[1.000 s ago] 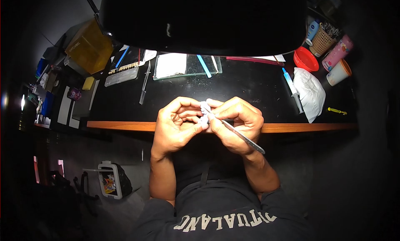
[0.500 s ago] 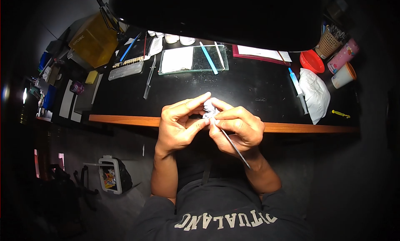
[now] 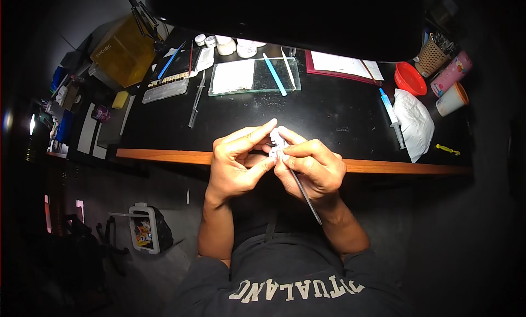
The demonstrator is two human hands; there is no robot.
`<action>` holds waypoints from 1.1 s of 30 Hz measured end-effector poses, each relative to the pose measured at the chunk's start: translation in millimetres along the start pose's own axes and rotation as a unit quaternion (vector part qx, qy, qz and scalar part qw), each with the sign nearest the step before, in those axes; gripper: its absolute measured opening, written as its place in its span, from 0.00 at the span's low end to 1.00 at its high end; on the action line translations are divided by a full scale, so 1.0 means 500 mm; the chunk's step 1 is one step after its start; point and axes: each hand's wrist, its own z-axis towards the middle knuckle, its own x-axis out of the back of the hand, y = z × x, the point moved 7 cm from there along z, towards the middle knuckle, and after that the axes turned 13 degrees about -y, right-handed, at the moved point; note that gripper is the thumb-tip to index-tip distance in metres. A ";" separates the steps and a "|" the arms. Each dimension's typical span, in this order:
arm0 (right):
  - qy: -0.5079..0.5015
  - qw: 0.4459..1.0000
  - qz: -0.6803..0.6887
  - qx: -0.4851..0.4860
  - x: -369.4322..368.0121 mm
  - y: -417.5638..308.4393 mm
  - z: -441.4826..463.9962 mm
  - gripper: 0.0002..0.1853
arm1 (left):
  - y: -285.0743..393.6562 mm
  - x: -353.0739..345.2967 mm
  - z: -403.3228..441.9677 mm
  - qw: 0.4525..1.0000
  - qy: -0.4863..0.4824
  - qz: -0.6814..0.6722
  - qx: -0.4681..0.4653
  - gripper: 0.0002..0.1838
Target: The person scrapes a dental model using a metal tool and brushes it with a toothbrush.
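Over the table's front edge, my left hand (image 3: 236, 162) pinches a small pale dental model (image 3: 276, 140) between its fingertips. A toothed side of the model shows; fingers cover the rest. My right hand (image 3: 314, 168) touches the model from the other side and is closed on a thin dark-handled tool (image 3: 306, 196). The handle slants down toward my lap. At its upper end the tip is hidden among the fingers, so its kind cannot be made out.
Behind the hands lies a glass slab (image 3: 257, 90) with white paper and a blue-handled tool (image 3: 274, 74). A tooth shade guide (image 3: 165, 91) and craft knife (image 3: 197, 102) sit left. On the right are a syringe (image 3: 392, 117), white bag (image 3: 415, 125) and red bowl (image 3: 410, 79).
The tool's handle has swung a little to the left and hangs steeper. The model has turned slightly, so more of its toothed side shows. Both hands keep their hold.
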 end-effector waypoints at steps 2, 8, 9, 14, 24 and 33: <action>-0.003 1.000 -0.003 -0.001 0.000 0.000 -0.001 0.10 | 0.003 0.000 0.000 1.000 -0.001 0.010 -0.001 0.37; -0.004 1.000 -0.014 0.002 -0.002 -0.002 -0.002 0.10 | -0.002 0.002 0.000 1.000 -0.007 -0.021 0.017 0.37; -0.003 1.000 -0.012 0.003 -0.002 -0.001 -0.004 0.10 | -0.003 0.003 0.000 1.000 -0.009 -0.019 0.017 0.37; 0.008 1.000 0.003 0.002 -0.002 0.004 -0.008 0.10 | -0.002 0.006 0.002 0.999 -0.015 -0.027 0.008 0.36; -0.005 1.000 -0.010 0.000 -0.001 -0.001 -0.005 0.13 | 0.003 0.000 0.001 0.999 -0.008 -0.035 0.007 0.37; 0.020 0.999 0.025 -0.004 0.002 0.007 -0.009 0.10 | 0.000 0.003 0.004 0.997 -0.018 -0.077 0.013 0.37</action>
